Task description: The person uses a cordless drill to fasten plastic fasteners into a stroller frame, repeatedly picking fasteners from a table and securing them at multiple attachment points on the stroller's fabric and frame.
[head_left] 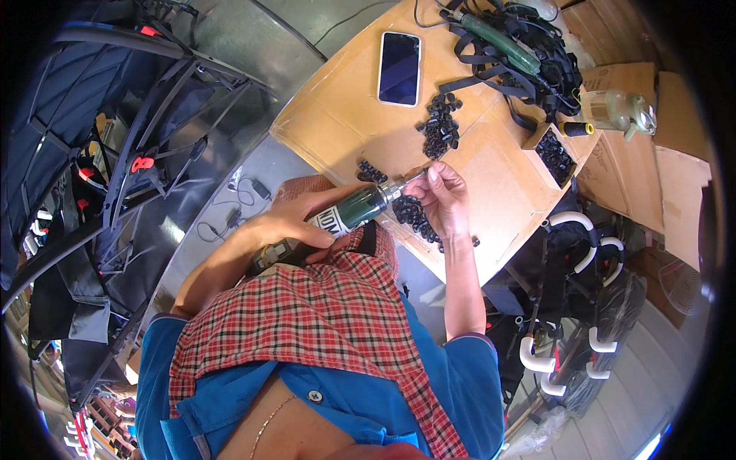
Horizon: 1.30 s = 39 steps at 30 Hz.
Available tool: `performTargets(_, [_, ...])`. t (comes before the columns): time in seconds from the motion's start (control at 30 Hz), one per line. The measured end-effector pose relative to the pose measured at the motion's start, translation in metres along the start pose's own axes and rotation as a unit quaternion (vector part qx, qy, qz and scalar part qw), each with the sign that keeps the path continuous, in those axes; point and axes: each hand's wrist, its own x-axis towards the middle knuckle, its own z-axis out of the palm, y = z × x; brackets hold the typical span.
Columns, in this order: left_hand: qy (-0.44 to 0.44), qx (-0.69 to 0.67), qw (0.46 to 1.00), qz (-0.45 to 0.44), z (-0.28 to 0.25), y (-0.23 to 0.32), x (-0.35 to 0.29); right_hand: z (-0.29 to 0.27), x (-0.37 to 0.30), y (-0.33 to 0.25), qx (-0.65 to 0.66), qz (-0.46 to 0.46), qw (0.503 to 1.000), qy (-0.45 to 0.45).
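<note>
My left hand [295, 224] is wrapped round the green body of an electric screwdriver [360, 207], held across my lap with its metal nose toward the right. At the end of its thin bit [415, 177], my right hand [446, 196] has thumb and fingers pinched together. Whatever small piece lies between those fingertips is too hidden to name. Small black plastic parts lie on the cardboard-covered table [491, 184]: a pile [441, 126] beyond my hands, a short row [371, 172] beside the screwdriver's nose, and another cluster [415, 216] beneath my right wrist.
A phone [399, 69] lies on the far table. Tangled black straps [529, 46] with a second green screwdriver [502, 44] are at far right. An open box [553, 157] holds black parts, near a clear bottle [613, 111]. Black folding frames [146, 153] stand left; white curved handles [571, 222] right.
</note>
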Motion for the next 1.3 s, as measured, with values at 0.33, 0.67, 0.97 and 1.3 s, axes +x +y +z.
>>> performTargets(0.33, [0.042,0.034,0.997,0.058,-0.013,-0.014,-0.015,-0.086,0.051,-0.002,-0.758,-0.215,0.582,0.199])
performTargets(0.67, [0.077,0.041,0.986,0.141,-0.022,-0.014,-0.05,0.03,0.065,-0.015,-0.407,-0.191,0.882,0.139])
performTargets(0.97, [0.073,-0.044,0.965,0.247,-0.03,-0.013,-0.112,0.166,0.076,0.013,-0.342,-0.26,0.903,-0.003])
performTargets(1.3, [0.075,-0.063,0.933,0.346,-0.045,-0.023,-0.19,0.258,0.087,0.062,-0.334,-0.331,0.88,-0.068])
